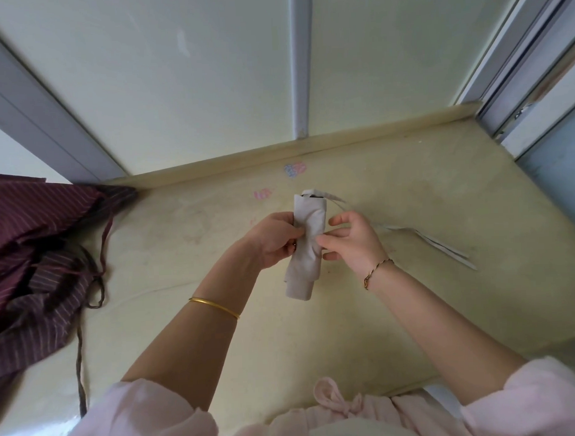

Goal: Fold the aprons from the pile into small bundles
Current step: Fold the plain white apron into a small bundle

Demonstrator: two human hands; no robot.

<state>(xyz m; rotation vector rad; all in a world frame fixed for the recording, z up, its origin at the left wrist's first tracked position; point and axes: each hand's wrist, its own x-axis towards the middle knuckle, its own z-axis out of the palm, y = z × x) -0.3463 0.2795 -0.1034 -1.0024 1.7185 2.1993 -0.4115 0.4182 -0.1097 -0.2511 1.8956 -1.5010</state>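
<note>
Left hand (274, 241) grips the rolled bundle (308, 249) above the bench (409, 187). Right hand (354, 241), thumb against it, seems to hold the strap (443, 246). Keep the roll squeezed; wind the strap taut.

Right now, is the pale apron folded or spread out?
Folded: the apron is a narrow bundle gripped in the left hand; its straps run loose through the right hand onto the table.

Both sleeves are pale pink, loose and pushed up well behind the hands: left sleeve (140, 415), right sleeve (540, 401). A thin plain gold bangle (214, 306) sits behind the left hand (274, 239), and a twisted gold chain bracelet (377, 271) behind the right hand (355, 241). Nearest the body is a pink fabric bow (338, 402).
</note>
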